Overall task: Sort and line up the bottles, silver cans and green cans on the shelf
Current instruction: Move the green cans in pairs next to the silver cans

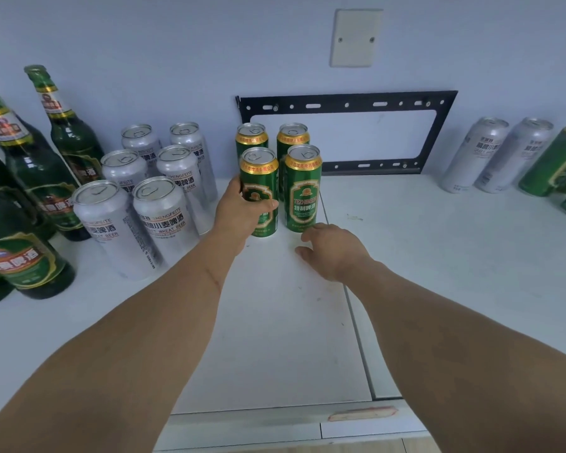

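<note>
The step in hand looks like squaring up the green cans into their block. The left hand (242,210) is wrapped around the front left green can (259,191), thumb across its label and fingers curled behind. To do this well, the person should keep the can upright, slide it along the shelf (275,322) rather than lift it, and bring it level with the front right green can (303,188) so the two fronts line up and sit just beside each other. Pushing too hard could knock the back green cans (252,135), which stand close behind.

The right hand (334,253) is empty, fingers relaxed and spread low over the shelf, its fingertips just at the foot of the front right green can; whether they touch it cannot be told. It is placed well to steady that can while the left one is nudged in.

The silver cans (144,197) already stand in two rows of three just left of the green block, and the bottles (30,178) are grouped at the far left. More unsorted cans (504,155), silver and green, wait at the far right, well apart from both hands, so the sorting seems only partly done.
</note>
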